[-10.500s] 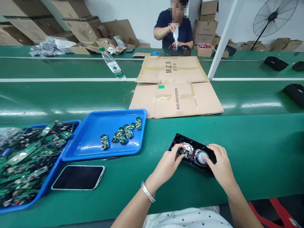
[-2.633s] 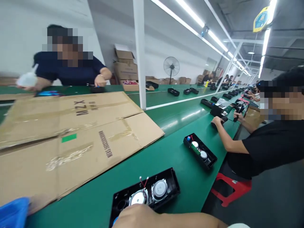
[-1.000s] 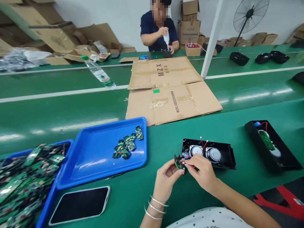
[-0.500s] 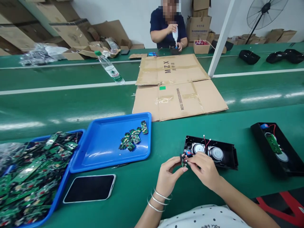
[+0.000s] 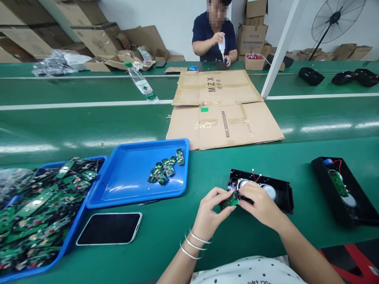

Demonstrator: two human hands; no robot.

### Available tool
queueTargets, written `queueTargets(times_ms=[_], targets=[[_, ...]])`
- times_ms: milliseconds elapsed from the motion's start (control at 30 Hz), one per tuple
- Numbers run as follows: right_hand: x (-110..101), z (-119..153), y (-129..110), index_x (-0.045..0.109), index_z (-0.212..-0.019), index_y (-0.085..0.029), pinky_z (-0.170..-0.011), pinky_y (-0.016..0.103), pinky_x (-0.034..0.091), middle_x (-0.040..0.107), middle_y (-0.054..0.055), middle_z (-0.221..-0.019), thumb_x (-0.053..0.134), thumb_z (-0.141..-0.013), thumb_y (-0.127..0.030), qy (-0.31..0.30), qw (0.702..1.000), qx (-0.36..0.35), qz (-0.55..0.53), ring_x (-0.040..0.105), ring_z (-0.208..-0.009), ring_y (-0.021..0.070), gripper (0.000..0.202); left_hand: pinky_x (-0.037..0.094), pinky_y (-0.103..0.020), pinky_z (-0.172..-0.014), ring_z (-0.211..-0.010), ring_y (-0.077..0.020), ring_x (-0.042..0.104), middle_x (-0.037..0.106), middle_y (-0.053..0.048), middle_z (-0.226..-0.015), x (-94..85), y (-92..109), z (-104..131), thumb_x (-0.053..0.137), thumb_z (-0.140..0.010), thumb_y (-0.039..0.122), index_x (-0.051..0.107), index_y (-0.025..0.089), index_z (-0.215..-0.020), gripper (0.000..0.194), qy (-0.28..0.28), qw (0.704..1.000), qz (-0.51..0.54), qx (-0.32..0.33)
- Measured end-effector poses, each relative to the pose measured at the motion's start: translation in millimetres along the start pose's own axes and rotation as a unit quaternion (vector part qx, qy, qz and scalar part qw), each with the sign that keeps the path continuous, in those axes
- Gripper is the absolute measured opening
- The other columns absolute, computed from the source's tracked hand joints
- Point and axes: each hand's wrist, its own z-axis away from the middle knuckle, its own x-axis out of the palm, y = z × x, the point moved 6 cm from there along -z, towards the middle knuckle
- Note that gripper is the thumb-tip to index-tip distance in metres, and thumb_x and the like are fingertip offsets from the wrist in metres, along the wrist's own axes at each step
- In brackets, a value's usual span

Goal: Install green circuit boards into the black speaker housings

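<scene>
Between the thumb and fingers of my left hand (image 5: 211, 208) is a small green circuit board (image 5: 229, 201), its flat face turned up toward me. My right hand (image 5: 260, 205) pinches at the board's right edge; its fingertips hide what they grip there, and I cannot tell whether it is the board or a connector. Right behind my hands lies a black speaker housing (image 5: 284, 197) with two round speakers (image 5: 270, 192), one partly covered by my right hand. Thin wires with small white plugs (image 5: 256, 176) stick up from it.
On the left are a blue tray (image 5: 118, 173) with several small boards and a fuller blue bin (image 5: 74, 236) of boards. A phone (image 5: 109, 228) lies in front. Another black housing (image 5: 340, 197) stands right. Flattened cardboard (image 5: 213, 126) and a bottle (image 5: 143, 85) lie beyond; a person (image 5: 214, 39) works opposite.
The circuit board has turned from edge-on to showing its green face. Both hands stay close together in front of the speaker housing. The whole view has shifted slightly.
</scene>
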Motion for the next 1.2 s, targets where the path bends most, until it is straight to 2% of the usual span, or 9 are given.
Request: queueTargets(times_ms=[100, 167, 300, 400, 567, 900, 1200], targets=[[-25.0, 3.1, 5.9, 0.060, -0.100, -0.023, -0.083, 0.031, 0.044, 0.062, 0.003, -0.093, 0.052, -0.088, -0.024, -0.007, 0.998, 0.034, -0.042, 0.056, -0.090, 0.0161, 0.014, 0.050, -0.029, -0.069, -0.077, -0.0158, 0.056, 0.059, -0.005, -0.086, -0.7, 17.3, -2.9, 0.063, -0.076, 0.015, 0.062, 0.024, -0.110, 0.036, -0.035, 0.994, -0.084, 0.063], [-33.8, 6.1, 5.5, 0.059, -0.105, -0.025, -0.086, 0.031, 0.044, 0.060, 0.004, -0.099, 0.052, -0.088, -0.025, -0.019, 0.998, 0.034, -0.058, 0.055, -0.094, 0.0164, 0.019, 0.050, -0.030, -0.070, -0.079, -0.0165, 0.056, 0.058, -0.005, -0.087, -1.7, 27.0, -3.7, 0.060, -0.077, 0.013, 0.060, 0.025, -0.112, 0.037, -0.048, 0.985, -0.138, 0.094], [-33.3, 8.8, 1.5, 0.059, -0.107, -0.025, -0.083, 0.029, 0.046, 0.057, 0.005, -0.101, 0.050, -0.089, -0.023, -0.047, 0.996, 0.028, -0.063, 0.054, -0.096, 0.0168, 0.021, 0.050, -0.030, -0.067, -0.082, -0.0181, 0.054, 0.057, -0.006, -0.088, -0.3, 39.3, -4.6, 0.056, -0.078, 0.009, 0.058, 0.024, -0.113, 0.038, -0.067, 0.968, -0.204, 0.133], [-30.5, 7.0, 0.6, 0.062, -0.097, -0.023, -0.079, 0.029, 0.047, 0.057, 0.005, -0.097, 0.050, -0.088, -0.023, -0.052, 0.995, 0.036, -0.078, 0.055, -0.091, 0.0166, 0.014, 0.050, -0.031, -0.065, -0.081, -0.0185, 0.054, 0.056, -0.006, -0.088, 3.1, 42.1, -5.5, 0.056, -0.077, 0.007, 0.058, 0.022, -0.112, 0.038, -0.083, 0.960, -0.231, 0.138], [-30.3, 3.7, -1.8, 0.061, -0.081, -0.020, -0.077, 0.027, 0.046, 0.056, 0.004, -0.090, 0.052, -0.087, -0.020, -0.054, 0.993, 0.033, -0.102, 0.055, -0.085, 0.0152, 0.011, 0.051, -0.031, -0.066, -0.081, -0.0179, 0.053, 0.055, -0.005, -0.088, 6.5, 40.8, -5.6, 0.059, -0.075, 0.006, 0.056, 0.021, -0.112, 0.040, -0.113, 0.958, -0.232, 0.129], [-28.6, -1.2, -3.8, 0.062, -0.078, -0.019, -0.080, 0.027, 0.044, 0.055, 0.003, -0.091, 0.053, -0.085, -0.015, -0.063, 0.992, 0.044, -0.101, 0.055, -0.086, 0.0142, 0.012, 0.050, -0.032, -0.070, -0.084, -0.0174, 0.052, 0.053, -0.005, -0.093, 6.4, 35.3, -4.4, 0.054, -0.081, 0.008, 0.051, 0.023, -0.118, 0.040, -0.157, 0.954, -0.212, 0.140], [-26.3, -3.4, -9.4, 0.065, -0.081, -0.018, -0.083, 0.027, 0.044, 0.055, 0.004, -0.096, 0.051, -0.087, -0.016, -0.114, 0.988, 0.021, -0.104, 0.054, -0.092, 0.0147, 0.015, 0.048, -0.035, -0.077, -0.091, -0.0187, 0.051, 0.058, -0.006, -0.099, 7.7, 37.1, -8.0, 0.054, -0.081, 0.007, 0.054, 0.023, -0.114, 0.037, -0.216, 0.950, -0.158, 0.160]])
